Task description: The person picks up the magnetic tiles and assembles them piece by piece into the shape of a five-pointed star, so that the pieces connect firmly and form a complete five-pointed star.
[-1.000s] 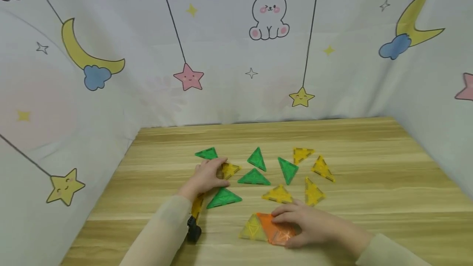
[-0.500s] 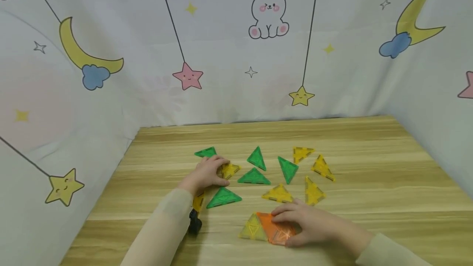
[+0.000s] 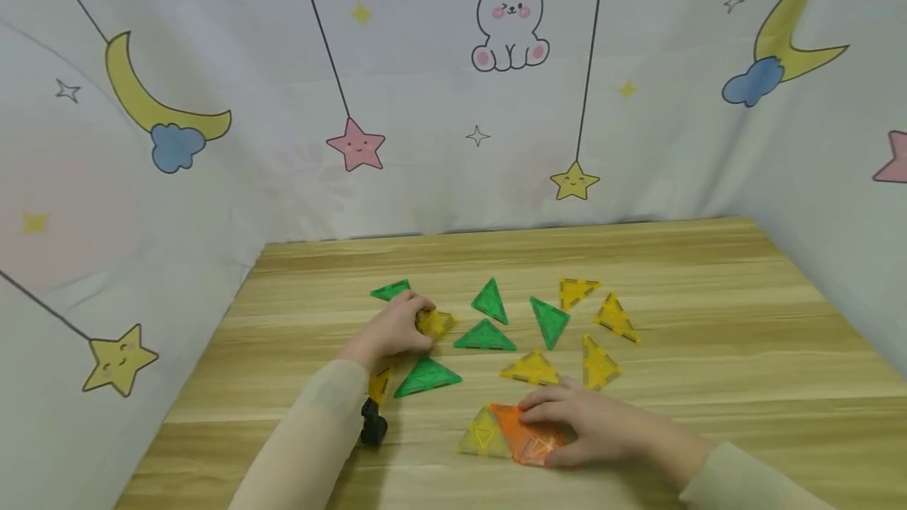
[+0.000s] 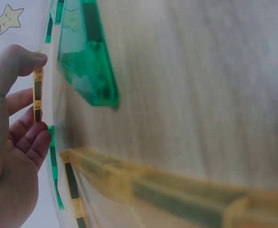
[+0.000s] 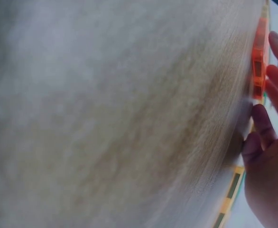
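Observation:
My left hand [image 3: 391, 329] pinches a yellow triangular magnetic tile [image 3: 437, 324] between thumb and fingers. The left wrist view shows this tile [image 4: 38, 92] edge-on, raised off the table. My right hand [image 3: 602, 427] rests on an orange tile piece [image 3: 513, 425] near the front, partly covering it. Against that piece's left side lies a pale yellow triangular tile [image 3: 485, 434]. In the right wrist view the thumb and a finger touch the orange piece [image 5: 259, 59], while other fingers reach the tabletop.
Several green triangular tiles [image 3: 485, 335] and yellow triangular tiles [image 3: 601, 364] lie loose across the wooden table [image 3: 744, 297]. One yellow tile [image 3: 379, 384] sits partly under the left forearm, near the black wrist camera [image 3: 372, 422]. A printed cloth [image 3: 425, 203] hangs behind and at both sides.
The left fingers have closed round the yellow tile, which has shifted and tilted slightly. The right hand stays on the orange piece. The head view has shifted a little.

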A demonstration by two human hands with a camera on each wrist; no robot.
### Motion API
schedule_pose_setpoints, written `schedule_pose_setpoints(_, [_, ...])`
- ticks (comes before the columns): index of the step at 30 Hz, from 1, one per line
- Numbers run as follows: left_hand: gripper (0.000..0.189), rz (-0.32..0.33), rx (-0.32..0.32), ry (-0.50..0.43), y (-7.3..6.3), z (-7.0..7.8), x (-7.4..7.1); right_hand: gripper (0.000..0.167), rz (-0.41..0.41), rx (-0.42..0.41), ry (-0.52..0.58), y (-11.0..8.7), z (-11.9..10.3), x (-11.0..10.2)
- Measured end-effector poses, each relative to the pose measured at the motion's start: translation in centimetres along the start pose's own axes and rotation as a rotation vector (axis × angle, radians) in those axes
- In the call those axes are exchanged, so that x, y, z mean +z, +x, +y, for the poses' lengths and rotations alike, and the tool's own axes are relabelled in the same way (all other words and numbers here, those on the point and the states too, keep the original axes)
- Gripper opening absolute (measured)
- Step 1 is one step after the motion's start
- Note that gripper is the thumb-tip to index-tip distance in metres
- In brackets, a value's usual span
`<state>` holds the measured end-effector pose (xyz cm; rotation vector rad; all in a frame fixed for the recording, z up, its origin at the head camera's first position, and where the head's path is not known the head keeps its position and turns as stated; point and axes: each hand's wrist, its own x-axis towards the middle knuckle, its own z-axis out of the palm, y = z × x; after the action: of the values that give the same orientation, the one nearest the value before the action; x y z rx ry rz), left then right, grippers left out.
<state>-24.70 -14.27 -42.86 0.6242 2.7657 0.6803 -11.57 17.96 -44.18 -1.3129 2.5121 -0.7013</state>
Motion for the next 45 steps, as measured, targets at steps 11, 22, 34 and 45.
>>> schedule_pose_setpoints(11, [0.054, -0.029, 0.090, -0.043, -2.1, 1.1, -0.2, 0.051, -0.021, 0.016, -0.015, 0.0, 0.0, 0.0])
schedule_pose_setpoints(22, [0.053, -0.050, 0.236, -0.019, -6.3, 1.7, 0.4, 0.053, -0.038, 0.066, -0.020, 1.0, -0.5, 0.2])
schedule_pose_setpoints(34, [0.052, -0.157, 0.305, -0.019, -8.9, 3.1, 2.0, 0.056, -0.065, 0.160, 0.017, 1.8, -0.9, -0.1])
schedule_pose_setpoints(45, [0.048, -0.233, 0.322, -0.015, -9.8, 4.2, 3.1, 0.058, -0.060, 0.191, 0.031, 1.7, -1.2, -0.2])
